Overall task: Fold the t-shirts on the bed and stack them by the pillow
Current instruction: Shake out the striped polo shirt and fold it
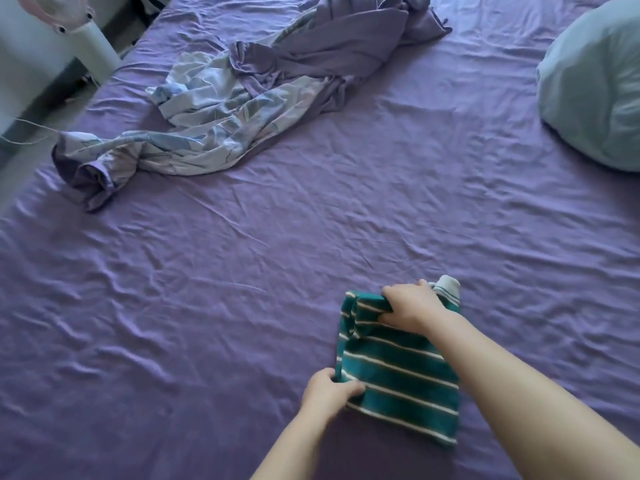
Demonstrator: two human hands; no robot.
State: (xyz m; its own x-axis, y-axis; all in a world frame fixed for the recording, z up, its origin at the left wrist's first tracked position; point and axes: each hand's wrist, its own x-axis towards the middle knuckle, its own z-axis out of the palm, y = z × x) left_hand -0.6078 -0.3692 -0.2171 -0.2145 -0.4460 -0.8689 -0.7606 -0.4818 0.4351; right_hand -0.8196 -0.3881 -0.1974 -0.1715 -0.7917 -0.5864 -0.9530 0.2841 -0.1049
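A teal t-shirt with white stripes [398, 372], folded into a narrow rectangle, lies on the purple bed sheet [242, 289] near the front. My right hand [408, 304] grips its far end near the grey collar. My left hand [329, 389] pinches its near left edge. The pale blue pillow [595, 81] lies at the far right, well apart from the shirt.
A crumpled purple and floral blanket [242, 105] sprawls across the far left half of the bed. A white fan stand [97, 43] is beside the bed at the top left. The bed's left edge runs diagonally there.
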